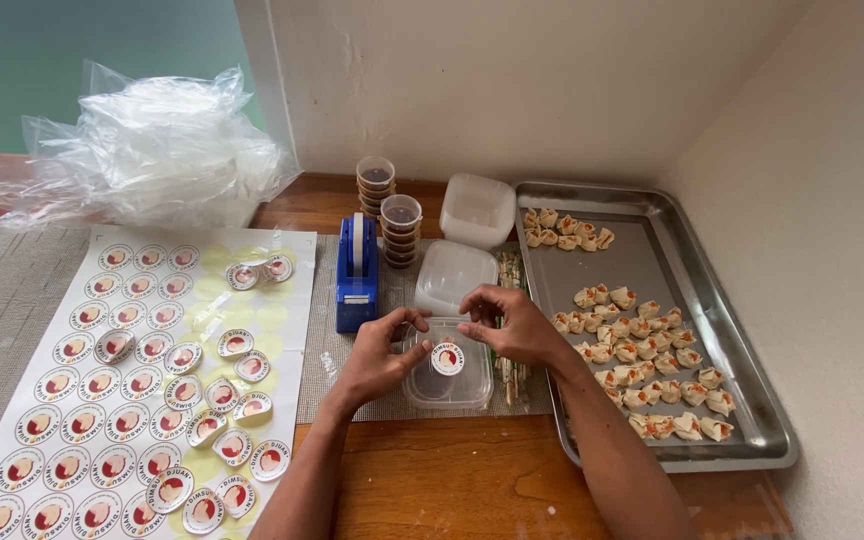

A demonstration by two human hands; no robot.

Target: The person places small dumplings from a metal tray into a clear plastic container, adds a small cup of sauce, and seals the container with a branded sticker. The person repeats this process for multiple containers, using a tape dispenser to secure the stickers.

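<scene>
Both hands on clear lidded plastic container point(449, 368) at mat's near edge: left hand point(377, 355) pinches its left rim, right hand point(512, 322) fingertips press round red-white sticker point(447, 358) on lid. Sticker sheet point(132, 380) left, steel dumpling tray point(712, 300) right, blue tape dispenser point(356, 275) behind.

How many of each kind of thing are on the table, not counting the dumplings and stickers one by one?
Metal tray of dumplings: 1
Sticker sheet: 1
Blue tape dispenser: 1
Stacks of sauce cups: 2
Clear box under both hands: 1
Plastic bag pile: 1
Total: 7

Blue tape dispenser point(356, 274) — round stickers point(102, 400) white with red centres, apparently.
</scene>
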